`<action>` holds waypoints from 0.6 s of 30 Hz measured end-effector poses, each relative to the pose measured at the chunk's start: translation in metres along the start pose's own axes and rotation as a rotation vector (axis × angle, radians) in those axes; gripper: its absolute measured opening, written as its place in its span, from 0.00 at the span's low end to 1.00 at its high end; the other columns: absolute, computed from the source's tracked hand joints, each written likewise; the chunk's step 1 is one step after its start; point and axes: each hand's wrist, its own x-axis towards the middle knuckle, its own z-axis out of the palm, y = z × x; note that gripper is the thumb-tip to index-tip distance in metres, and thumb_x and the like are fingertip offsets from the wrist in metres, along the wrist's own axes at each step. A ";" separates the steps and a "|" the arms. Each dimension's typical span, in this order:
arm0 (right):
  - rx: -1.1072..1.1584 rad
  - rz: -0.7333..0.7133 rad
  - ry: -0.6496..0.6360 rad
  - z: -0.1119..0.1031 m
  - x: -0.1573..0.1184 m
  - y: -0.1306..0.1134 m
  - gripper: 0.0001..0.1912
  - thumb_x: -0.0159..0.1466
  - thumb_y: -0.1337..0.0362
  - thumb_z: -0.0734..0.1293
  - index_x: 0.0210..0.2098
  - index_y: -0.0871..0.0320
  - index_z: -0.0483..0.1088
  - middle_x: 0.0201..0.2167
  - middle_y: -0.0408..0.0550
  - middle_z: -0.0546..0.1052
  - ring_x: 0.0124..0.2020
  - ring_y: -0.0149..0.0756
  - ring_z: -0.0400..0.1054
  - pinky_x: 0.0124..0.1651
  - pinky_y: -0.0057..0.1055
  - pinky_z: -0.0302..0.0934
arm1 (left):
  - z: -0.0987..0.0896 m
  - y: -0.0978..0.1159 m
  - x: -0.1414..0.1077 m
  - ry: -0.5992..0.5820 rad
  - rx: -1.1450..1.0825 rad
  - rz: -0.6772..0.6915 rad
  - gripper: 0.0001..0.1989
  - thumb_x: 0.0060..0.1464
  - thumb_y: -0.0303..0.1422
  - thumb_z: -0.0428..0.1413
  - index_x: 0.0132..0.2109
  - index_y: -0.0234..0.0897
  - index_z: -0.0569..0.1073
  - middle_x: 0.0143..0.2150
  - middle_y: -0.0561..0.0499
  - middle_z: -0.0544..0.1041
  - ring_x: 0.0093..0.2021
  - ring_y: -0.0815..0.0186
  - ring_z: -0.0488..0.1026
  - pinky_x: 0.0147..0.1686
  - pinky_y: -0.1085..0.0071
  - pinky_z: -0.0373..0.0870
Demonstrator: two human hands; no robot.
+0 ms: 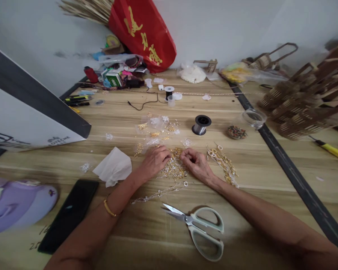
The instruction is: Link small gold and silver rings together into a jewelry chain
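Observation:
A loose pile of gold and silver jewelry findings and chain bits (174, 165) lies between my two hands. My left hand (157, 157) rests at the pile's left side, its fingers curled together at the edge. On the right side my right hand (195, 161) has thumb and forefinger pinched; whatever is between them is too small to name. Beside it lie gold and silver chains with rings (224, 165). Nearer me, a silver chain with a ring (160, 193) stretches across the wood. Scissors with pale handles (198, 225) lie partly spread below it.
Small bags of findings (154, 125) lie behind the hands, near a wire spool (201, 125) and a tipped jar of beads (238, 131). At left are a tissue (114, 167), a black phone (69, 215) and a purple object (19, 204). Woven baskets (298, 97) stand right.

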 end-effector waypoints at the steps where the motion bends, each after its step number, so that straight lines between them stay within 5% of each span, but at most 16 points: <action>1: -0.002 -0.001 -0.003 0.000 0.000 0.000 0.12 0.61 0.57 0.61 0.30 0.60 0.66 0.17 0.37 0.59 0.19 0.25 0.52 0.22 0.24 0.47 | 0.000 0.001 0.000 -0.004 0.018 0.001 0.08 0.57 0.28 0.50 0.34 0.35 0.74 0.33 0.48 0.73 0.36 0.63 0.68 0.39 0.67 0.64; 18: -0.029 -0.014 -0.011 -0.001 -0.002 -0.001 0.11 0.61 0.58 0.61 0.31 0.60 0.66 0.16 0.36 0.59 0.18 0.25 0.51 0.21 0.24 0.46 | 0.004 -0.002 -0.001 0.082 -0.071 0.032 0.04 0.50 0.25 0.53 0.30 0.36 0.72 0.30 0.50 0.73 0.34 0.65 0.68 0.45 0.65 0.64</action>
